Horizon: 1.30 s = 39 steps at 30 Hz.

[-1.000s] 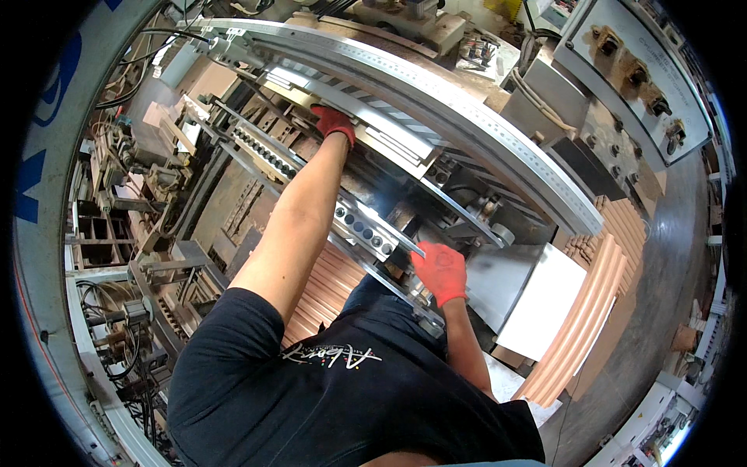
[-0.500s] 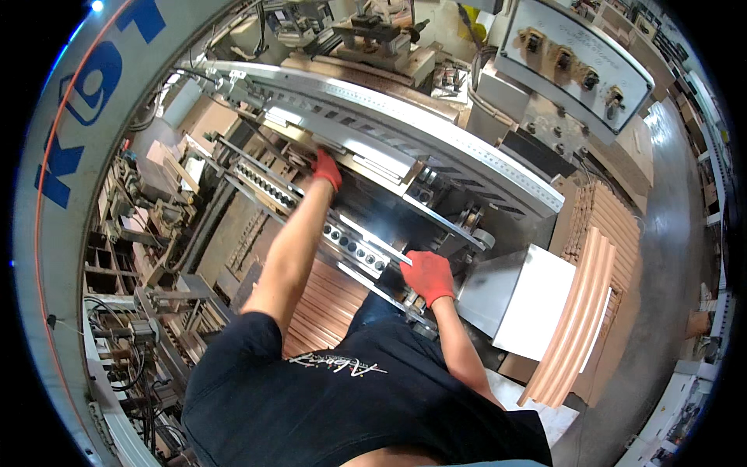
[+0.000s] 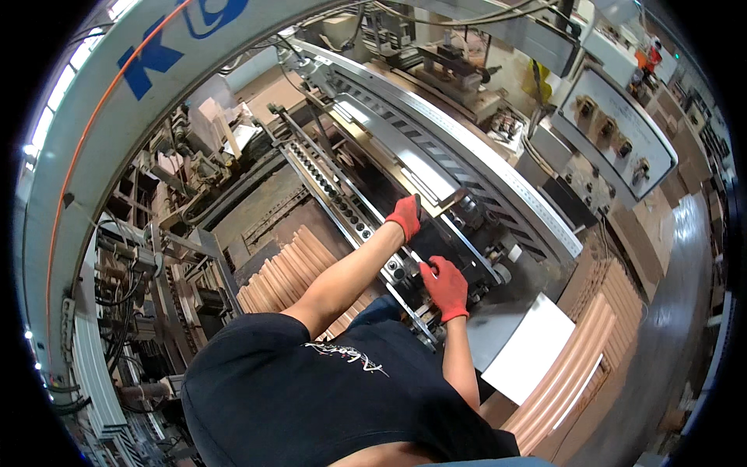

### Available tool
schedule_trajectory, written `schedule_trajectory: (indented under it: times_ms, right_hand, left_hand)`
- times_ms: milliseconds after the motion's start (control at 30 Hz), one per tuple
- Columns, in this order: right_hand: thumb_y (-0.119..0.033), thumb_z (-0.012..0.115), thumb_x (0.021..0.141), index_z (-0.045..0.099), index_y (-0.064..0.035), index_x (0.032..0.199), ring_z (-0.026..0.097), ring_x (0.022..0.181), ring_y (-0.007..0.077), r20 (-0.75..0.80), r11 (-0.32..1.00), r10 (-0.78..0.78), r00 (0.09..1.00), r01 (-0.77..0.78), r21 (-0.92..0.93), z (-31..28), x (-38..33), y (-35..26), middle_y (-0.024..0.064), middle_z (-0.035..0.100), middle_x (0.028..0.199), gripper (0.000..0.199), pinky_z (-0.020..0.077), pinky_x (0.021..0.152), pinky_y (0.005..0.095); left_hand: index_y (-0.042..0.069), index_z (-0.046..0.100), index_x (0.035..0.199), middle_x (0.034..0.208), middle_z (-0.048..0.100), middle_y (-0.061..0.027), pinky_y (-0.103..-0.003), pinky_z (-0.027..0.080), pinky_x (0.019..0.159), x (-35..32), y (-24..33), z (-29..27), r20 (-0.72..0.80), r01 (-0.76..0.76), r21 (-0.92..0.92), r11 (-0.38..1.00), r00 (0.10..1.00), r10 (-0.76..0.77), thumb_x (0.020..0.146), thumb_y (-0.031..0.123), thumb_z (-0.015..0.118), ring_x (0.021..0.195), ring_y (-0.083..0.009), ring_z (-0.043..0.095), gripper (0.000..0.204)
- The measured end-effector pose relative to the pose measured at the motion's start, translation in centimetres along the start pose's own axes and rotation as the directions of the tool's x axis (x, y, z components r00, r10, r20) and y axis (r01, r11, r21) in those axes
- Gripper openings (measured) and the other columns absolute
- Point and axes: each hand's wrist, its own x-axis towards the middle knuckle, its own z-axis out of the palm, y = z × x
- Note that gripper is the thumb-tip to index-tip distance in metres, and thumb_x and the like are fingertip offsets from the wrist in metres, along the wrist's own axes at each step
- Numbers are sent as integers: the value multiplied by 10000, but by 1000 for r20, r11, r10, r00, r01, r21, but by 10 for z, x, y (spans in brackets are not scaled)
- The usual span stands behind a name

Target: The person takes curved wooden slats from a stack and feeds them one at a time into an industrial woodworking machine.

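Note:
My left hand [image 3: 405,219], in a red glove, reaches over the dark gap of a long machine. Its fingers look curled in beside the end of a pale strip [image 3: 416,183]; whatever they hold, if anything, is hidden. A dark patch shows at the fingertips. My right hand [image 3: 447,291], also red-gloved, is closer to me, beside the near metal rail [image 3: 408,302]. Its thumb and forefinger stand apart with nothing visible between them. A row of black rollers [image 3: 327,187] runs along the near side of the gap.
Grooved wooden strips [image 3: 284,268] lie left of my left forearm. On the right are a white panel [image 3: 529,349], curved wooden mouldings [image 3: 564,373] and a stack of strips [image 3: 615,303]. A control box with knobs [image 3: 615,128] overhangs the far right. A machine arch [image 3: 85,148] rises at left.
My left hand has come back along the machine, rightward and closer to my right hand. My right hand's finger and thumb have opened off the rail's end. The whole view has shifted.

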Motion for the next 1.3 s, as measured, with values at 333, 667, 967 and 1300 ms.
schedule_trajectory:
  times_ms: [333, 667, 967, 1300]
  right_hand:
    - [-300, 699, 912, 456, -18, 1381, 660, 964, 319, -150, 881, 125, 981, -41, 472, 29, 65, -23, 159, 685, 1050, 598, 495, 869, 408]
    - [-297, 799, 795, 598, -23, 1101, 657, 911, 261, -124, 941, -78, 989, 114, 318, 62, 59, -35, 126, 676, 971, 457, 513, 818, 363]
    - [-154, 479, 997, 582, -4, 1204, 563, 1135, 177, 203, 584, -63, 977, -129, 802, 79, 103, -4, 83, 613, 1183, 275, 406, 1017, 303]
    - [-157, 593, 953, 608, -2, 1232, 633, 958, 156, 231, 748, -143, 962, -48, 662, 71, 123, -20, 66, 674, 1071, 319, 493, 846, 322]
  left_hand:
    - [135, 550, 779, 577, 486, 20, -287, 320, 374, -73, 59, -66, -189, 257, -184, 949, 938, -291, 942, 246, 537, 423, -119, 451, 197]
    - [21, 602, 1111, 987, 625, -114, -335, 471, 758, -110, 70, -108, -245, 260, 259, 930, 949, -197, 912, 411, 639, 891, -219, 596, 439]
    - [32, 352, 1469, 1388, 422, -275, -536, 338, 1082, -85, 100, -54, -349, 106, 769, 631, 896, 275, 747, 485, 753, 1301, -439, 399, 942]
    - [-62, 405, 1381, 1273, 508, -257, -457, 379, 1078, -78, 73, -64, -389, -17, 659, 752, 848, 360, 652, 299, 772, 1241, -418, 456, 893]
